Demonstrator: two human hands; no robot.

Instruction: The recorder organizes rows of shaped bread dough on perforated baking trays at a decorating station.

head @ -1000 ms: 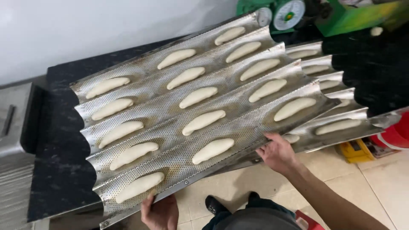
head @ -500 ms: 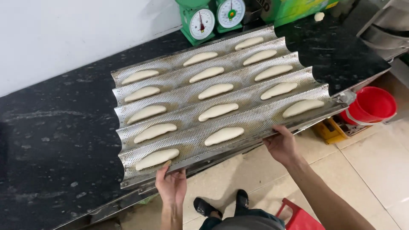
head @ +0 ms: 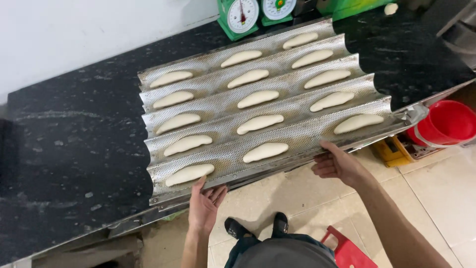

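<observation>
A perforated, wavy metal baking tray [head: 292, 136] lies on a black speckled counter [head: 74, 144], its channels holding several pale oblong dough pieces such as one [head: 265, 152] in the nearest channel. My left hand [head: 204, 206] grips the tray's near edge from below at its left part, thumb up on the rim. My right hand [head: 337, 163] holds the same edge farther right, fingers curled under it. The tray overhangs the counter's front edge toward me.
Two green dial scales [head: 241, 15] stand at the counter's back by the white wall. A red bucket [head: 446, 124] and a yellow item [head: 391, 151] sit on the tiled floor at right. A red stool [head: 347, 250] is by my feet.
The tray has slid leftward along the counter off a second tray beneath, and the view has followed it. Both hands stay on its near edge.
</observation>
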